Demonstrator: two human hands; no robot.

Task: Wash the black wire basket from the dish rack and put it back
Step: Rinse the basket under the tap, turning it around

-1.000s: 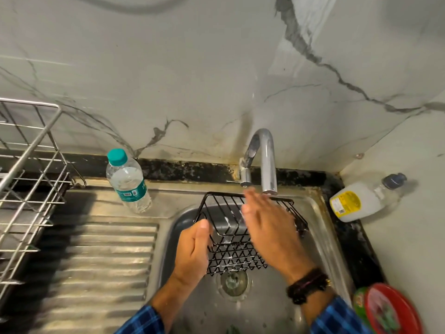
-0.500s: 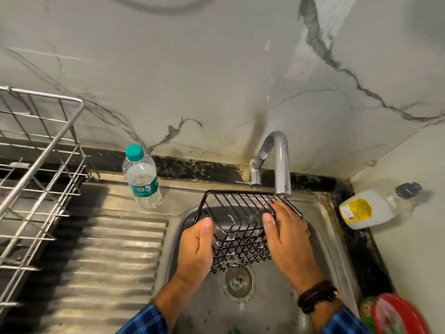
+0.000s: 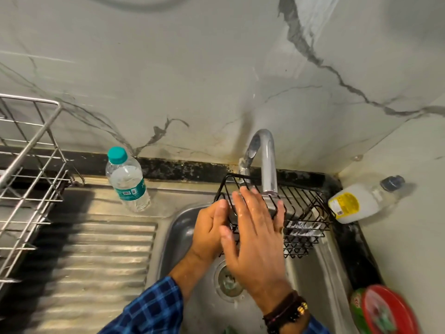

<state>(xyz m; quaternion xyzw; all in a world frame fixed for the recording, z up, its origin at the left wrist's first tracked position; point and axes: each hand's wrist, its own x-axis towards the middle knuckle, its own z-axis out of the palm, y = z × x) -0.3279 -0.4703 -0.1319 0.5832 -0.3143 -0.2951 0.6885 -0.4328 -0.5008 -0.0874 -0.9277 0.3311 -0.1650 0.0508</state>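
We're mid-rinse: left hand (image 3: 212, 227) clamped on the basket (image 3: 302, 214) under the tap (image 3: 265, 160), right hand (image 3: 255, 235) flat and spread across it, and the rack (image 3: 26, 169) at 9 o'clock comes next, we'd say.

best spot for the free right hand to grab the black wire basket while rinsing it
Probably the top rim wire at the black wire basket's right end, coming from the right. The left hand already has a grip on the left end, and the right hand lies flat and open over the middle. The right end is bare, its rim clear of the faucet.
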